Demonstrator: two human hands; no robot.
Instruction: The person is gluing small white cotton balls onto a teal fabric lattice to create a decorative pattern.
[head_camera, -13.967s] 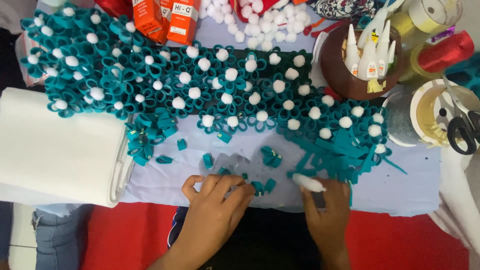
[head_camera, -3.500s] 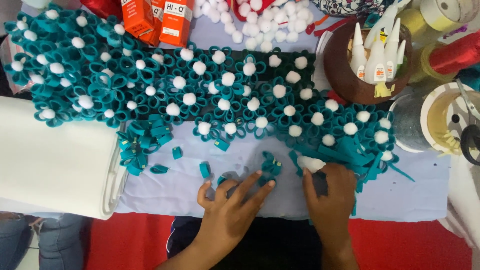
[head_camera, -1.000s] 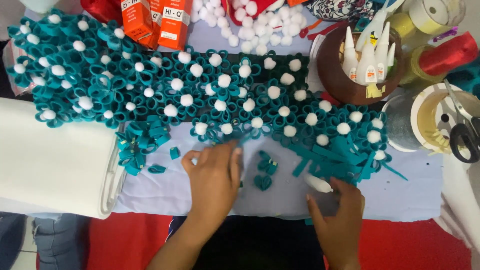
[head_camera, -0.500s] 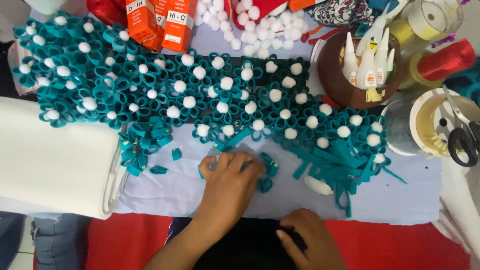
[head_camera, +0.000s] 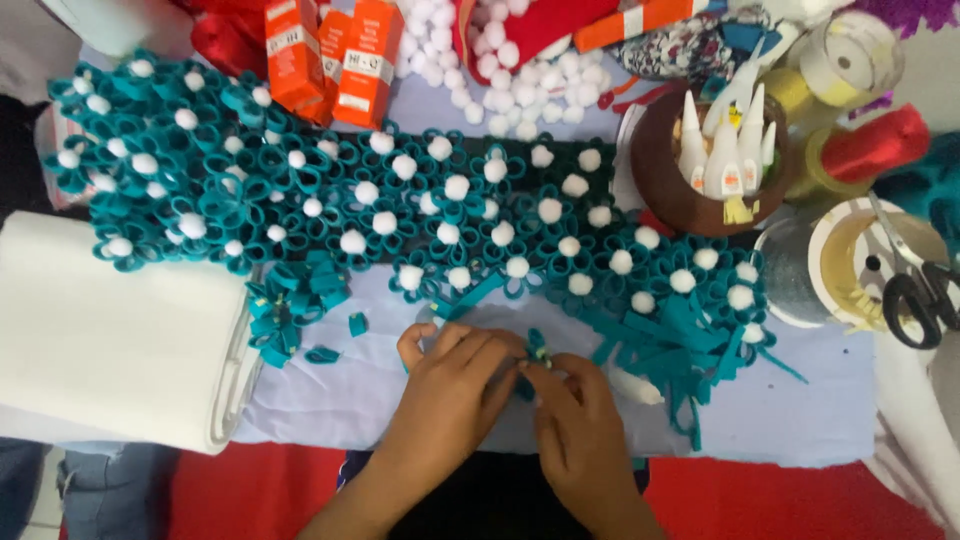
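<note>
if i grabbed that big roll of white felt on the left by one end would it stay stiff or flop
The white felt roll would probably sag; its layered edge looks soft. It seems light for its bulk. Lying on its side, it might roll or unwind if pushed.

2 hands (head_camera: 530, 400) show at the bottom edge, 1 left hand (head_camera: 455, 385) and 1 right hand (head_camera: 580, 425), with 1 small teal felt piece (head_camera: 537, 347) between their fingertips. On the desk (head_camera: 800, 420) stand 3 orange boxes (head_camera: 340, 60), 1 brown bowl (head_camera: 690, 195) with about 5 white glue bottles (head_camera: 722, 150), 1 pair of black scissors (head_camera: 920, 290), 1 white fabric roll (head_camera: 110, 330), 1 red spool (head_camera: 875, 143) and 1 clear tape roll (head_camera: 850, 55). The teal felt flowers (head_camera: 450, 215) with white pompom centres number roughly 45, too crowded for an exact count, and the loose white pompoms (head_camera: 470, 55) at the top are likewise too many to count.
</note>
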